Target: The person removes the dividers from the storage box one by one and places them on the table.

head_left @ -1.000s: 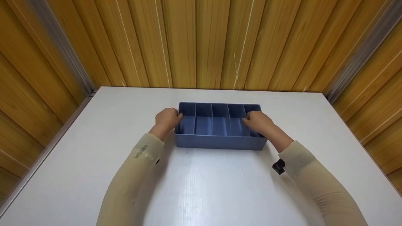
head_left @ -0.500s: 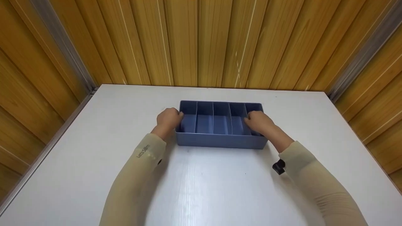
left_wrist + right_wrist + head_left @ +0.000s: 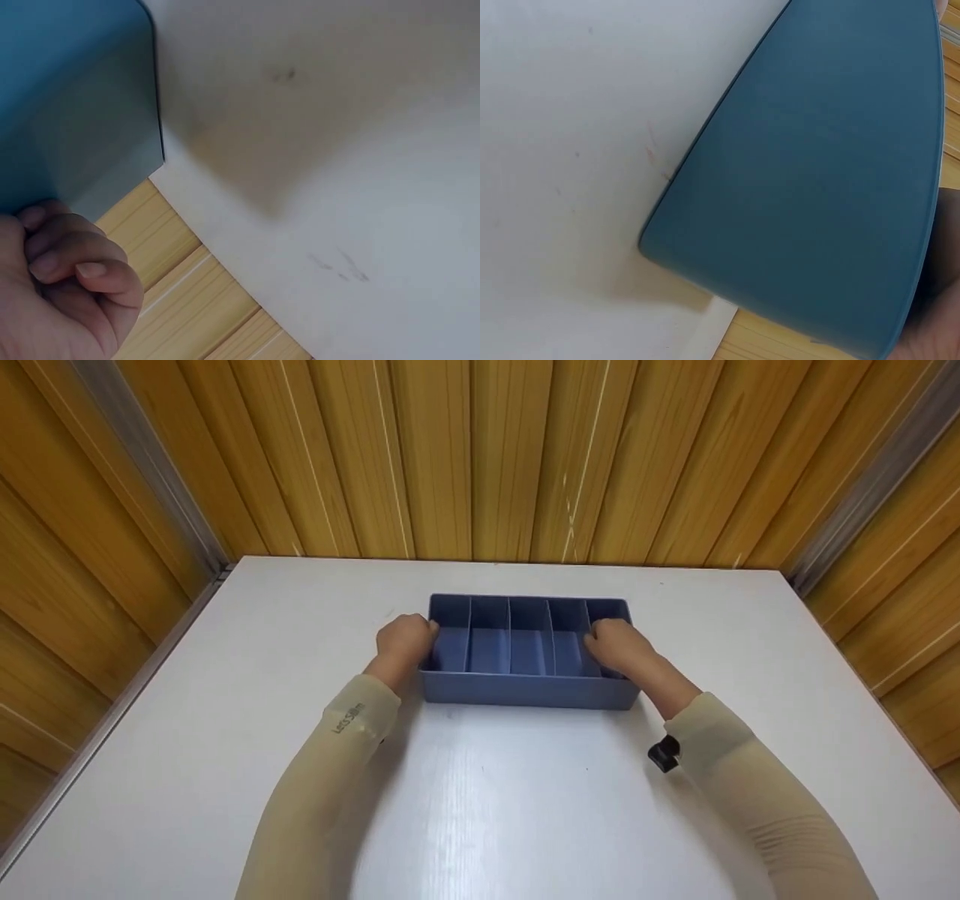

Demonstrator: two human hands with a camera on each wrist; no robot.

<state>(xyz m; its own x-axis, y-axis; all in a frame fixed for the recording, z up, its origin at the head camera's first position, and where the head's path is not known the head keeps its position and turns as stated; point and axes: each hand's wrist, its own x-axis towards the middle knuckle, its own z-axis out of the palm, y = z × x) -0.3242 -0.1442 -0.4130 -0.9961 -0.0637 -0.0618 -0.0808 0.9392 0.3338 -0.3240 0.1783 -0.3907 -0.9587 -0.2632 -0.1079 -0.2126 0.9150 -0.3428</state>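
A blue box (image 3: 527,691) with several compartments stands on the white table, its long side toward me; no items show in the compartments. My left hand (image 3: 406,639) grips its left end wall, thumb over the rim. In the left wrist view the curled fingers (image 3: 82,255) lie against the outside of the box (image 3: 90,135). At the opposite end, my right hand (image 3: 621,646) holds the right wall with fingers curled over the rim. The right wrist view is mostly filled by the box's side (image 3: 802,172); only part of the right hand (image 3: 934,322) shows at the edge.
The white table (image 3: 480,795) extends around the box on every side. Wood-patterned panels (image 3: 502,465) rise behind it, with more panels and metal posts at left and right. A black clip-like piece (image 3: 664,754) hangs at the right sleeve.
The box and both hands appear slightly higher in the head view, but the table's back edge shifts up too. Both hands keep their hold on the end walls.
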